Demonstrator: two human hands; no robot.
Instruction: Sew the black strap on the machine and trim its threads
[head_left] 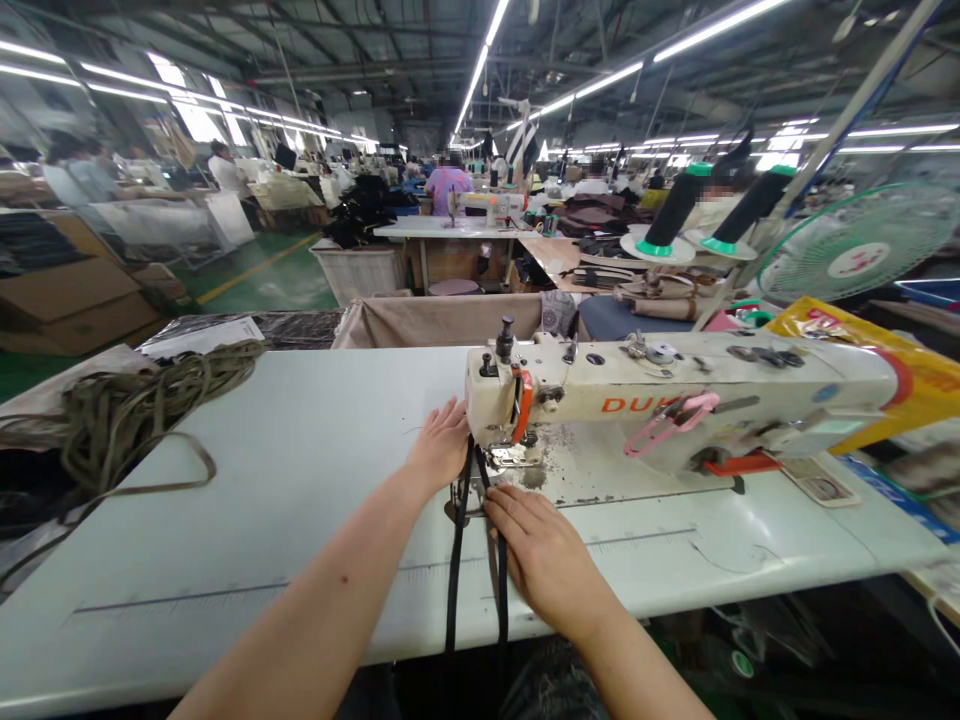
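Head-worn view looks forward and down, sewing machine close, workshop stretching beyond.

A large hall stretches back beneath a dark ceiling of metal beams, lit by long rows of white tube lights (480, 75). Bright windows (187, 100) break the left wall. The green floor (262, 275) carries a yellow line (259, 268). Cardboard boxes (71, 300) stand at the left; another pale table (450, 228) lies ahead, and a green fan (862, 245) stands at the right.
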